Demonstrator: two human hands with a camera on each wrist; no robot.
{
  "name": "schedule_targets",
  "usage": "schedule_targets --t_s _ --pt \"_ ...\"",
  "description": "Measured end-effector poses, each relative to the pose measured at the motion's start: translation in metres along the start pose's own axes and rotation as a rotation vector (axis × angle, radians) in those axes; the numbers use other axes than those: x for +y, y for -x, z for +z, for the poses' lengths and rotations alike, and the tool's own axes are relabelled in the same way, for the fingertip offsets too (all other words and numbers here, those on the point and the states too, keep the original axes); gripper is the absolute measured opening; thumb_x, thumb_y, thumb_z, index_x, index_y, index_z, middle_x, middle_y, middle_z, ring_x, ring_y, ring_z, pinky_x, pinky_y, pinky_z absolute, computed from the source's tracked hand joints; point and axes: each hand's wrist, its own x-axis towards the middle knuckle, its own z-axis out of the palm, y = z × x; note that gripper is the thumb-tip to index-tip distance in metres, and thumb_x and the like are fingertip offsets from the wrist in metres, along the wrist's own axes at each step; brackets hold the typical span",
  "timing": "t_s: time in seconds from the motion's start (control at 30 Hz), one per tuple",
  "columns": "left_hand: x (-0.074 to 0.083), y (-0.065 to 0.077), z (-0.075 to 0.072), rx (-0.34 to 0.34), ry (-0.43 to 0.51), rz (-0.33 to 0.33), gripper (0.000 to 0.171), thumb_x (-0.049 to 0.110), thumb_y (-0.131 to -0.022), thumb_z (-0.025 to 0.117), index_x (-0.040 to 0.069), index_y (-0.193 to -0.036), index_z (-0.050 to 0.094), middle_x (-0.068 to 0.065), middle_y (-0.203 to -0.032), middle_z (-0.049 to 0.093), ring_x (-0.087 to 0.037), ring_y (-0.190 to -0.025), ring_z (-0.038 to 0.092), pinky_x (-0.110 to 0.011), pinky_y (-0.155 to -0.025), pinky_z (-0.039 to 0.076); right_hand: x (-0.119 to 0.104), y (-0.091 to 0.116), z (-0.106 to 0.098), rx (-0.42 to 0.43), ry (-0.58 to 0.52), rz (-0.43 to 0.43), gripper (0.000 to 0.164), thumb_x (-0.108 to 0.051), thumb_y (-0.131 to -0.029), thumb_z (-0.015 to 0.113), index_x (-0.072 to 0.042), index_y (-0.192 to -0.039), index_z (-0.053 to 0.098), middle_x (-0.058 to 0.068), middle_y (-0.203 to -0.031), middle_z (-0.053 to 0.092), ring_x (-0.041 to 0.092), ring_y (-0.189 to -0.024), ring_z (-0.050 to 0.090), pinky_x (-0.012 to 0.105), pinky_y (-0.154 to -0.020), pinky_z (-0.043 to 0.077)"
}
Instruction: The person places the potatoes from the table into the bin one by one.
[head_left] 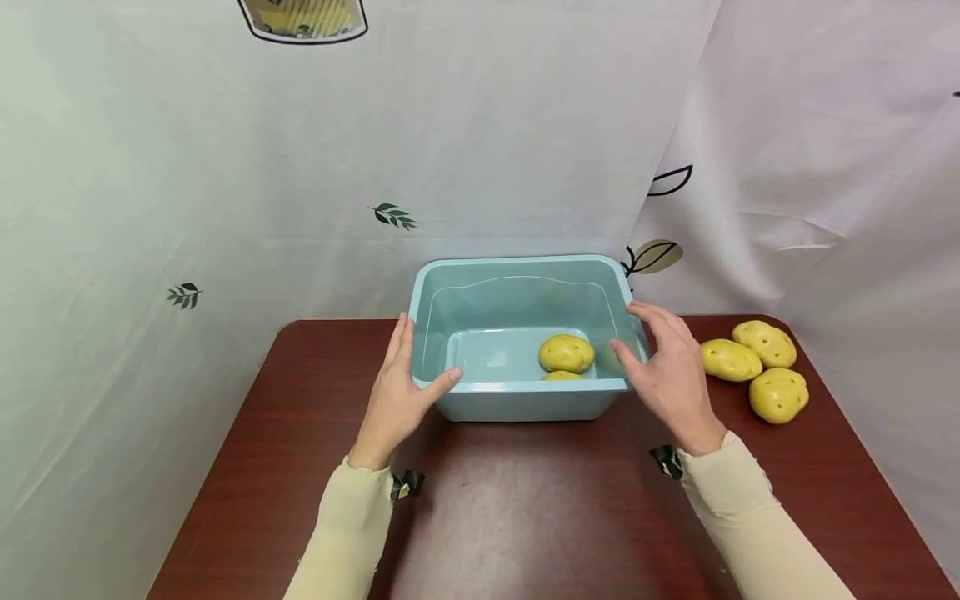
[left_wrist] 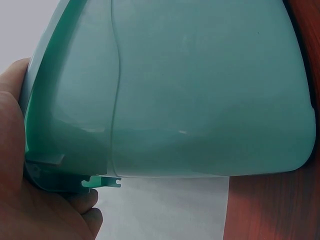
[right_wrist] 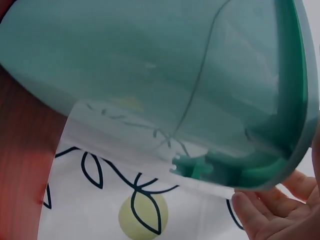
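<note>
A light blue plastic basin [head_left: 517, 402] stands at the back of the table, close to the cloth. My left hand [head_left: 393, 400] holds its left front corner, thumb along the front rim and fingers down the left side. In the left wrist view, the fingers [left_wrist: 86, 202] curl under the rim. My right hand [head_left: 671, 379] holds the right end, thumb over the inside and fingers on the outer rim. The right wrist view shows fingers [right_wrist: 255, 205] below the rim's corner. Inside lies a yellow potato [head_left: 566, 353]; a second potato [head_left: 562, 376] is mostly hidden by the front wall.
Three more yellow potatoes [head_left: 765, 343] lie close together on the dark red wooden table [head_left: 510, 508], right of my right hand. White cloth [head_left: 510, 150] with leaf prints hangs behind the table and along its sides.
</note>
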Motion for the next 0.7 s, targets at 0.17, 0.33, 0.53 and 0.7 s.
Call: schedule_targets --t_s 0.17,0.33,0.53,0.7 --pt "0.0 0.0 0.0 -0.002 0.001 -0.002 0.108 0.064 -0.086 0.069 0.014 -0.163 0.011 0.013 -0.167 0.001 -0.016 -0.153 0.012 -0.055 -0.116 0.026 0.001 0.002 -0.008 -0.003 0.015 0.066 0.054 -0.005 -0.082 0.081 0.003 -0.131 0.061 0.022 -0.129 0.062 0.041 -0.119 0.054 0.059 -0.099 0.041" --pt "0.0 0.001 -0.001 0.001 0.001 -0.001 0.108 0.064 -0.086 0.069 0.013 -0.162 0.012 0.013 -0.167 0.001 -0.016 -0.153 0.012 -0.055 -0.116 0.026 0.003 0.005 -0.013 0.01 0.03 0.105 0.056 -0.006 -0.084 0.08 0.003 -0.134 0.059 0.023 -0.13 0.062 0.043 -0.118 0.054 0.061 -0.098 0.041" --pt "0.0 0.001 0.0 0.003 0.001 0.004 0.108 0.064 -0.086 0.069 0.014 -0.163 0.012 0.012 -0.167 0.002 -0.017 -0.153 0.013 -0.055 -0.116 0.026 0.007 0.008 -0.021 0.019 0.045 0.115 0.058 -0.006 -0.083 0.081 0.003 -0.135 0.058 0.024 -0.128 0.062 0.043 -0.116 0.055 0.061 -0.096 0.042" --pt "0.0 0.0 -0.001 0.003 -0.004 -0.001 0.108 0.065 -0.086 0.069 0.015 -0.163 0.012 0.012 -0.167 0.002 -0.017 -0.153 0.013 -0.057 -0.115 0.026 0.01 0.01 -0.025 0.018 0.063 0.127 0.057 -0.006 -0.083 0.08 0.004 -0.134 0.058 0.024 -0.128 0.061 0.043 -0.113 0.055 0.061 -0.094 0.042"
